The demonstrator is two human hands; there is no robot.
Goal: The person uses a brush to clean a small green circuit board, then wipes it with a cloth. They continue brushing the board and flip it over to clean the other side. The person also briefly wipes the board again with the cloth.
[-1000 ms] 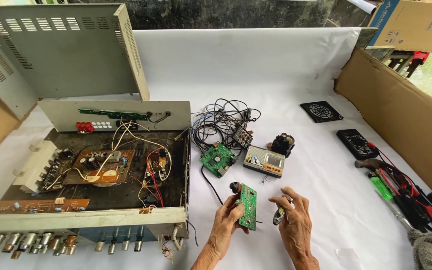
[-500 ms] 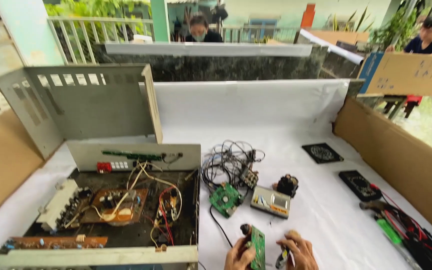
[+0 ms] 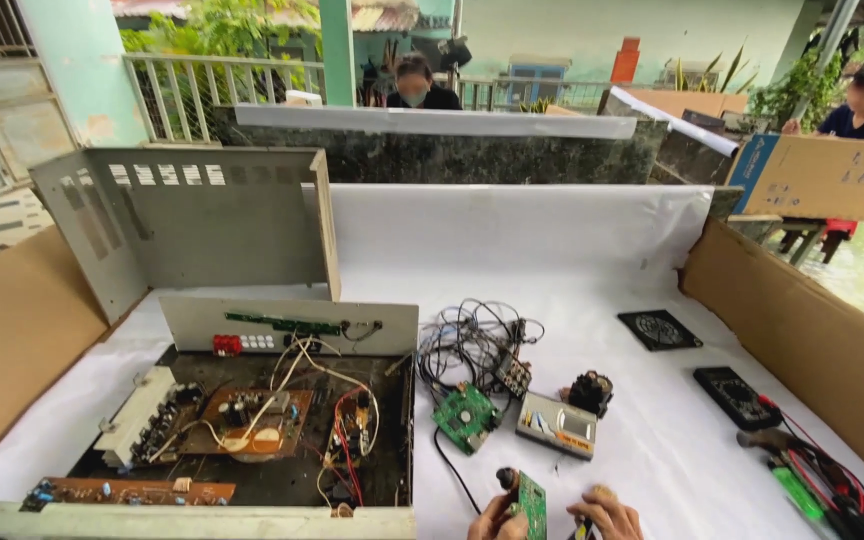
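Observation:
At the bottom edge, my left hand point(image 3: 497, 522) holds a narrow green circuit board point(image 3: 531, 503) upright, a black knob point(image 3: 507, 478) at its top end. My right hand point(image 3: 607, 513) is just right of it, fingers curled; the small tool it held earlier is almost cut off by the frame. Both hands are only partly in view. Left of them lies the opened amplifier chassis point(image 3: 252, 420) with brown boards and red, white and yellow wires inside.
On the white sheet lie a square green board point(image 3: 465, 417), a tangle of black cables point(image 3: 472, 345), a silver module point(image 3: 557, 425), a black fan grille point(image 3: 659, 329), a multimeter point(image 3: 737, 397) and tools point(image 3: 817, 485). Cardboard walls flank both sides. Two people sit beyond the far wall.
The camera has tilted upward, so my hands and the board slid to the bottom edge. The railing and two people behind came into view. My grip looks unchanged.

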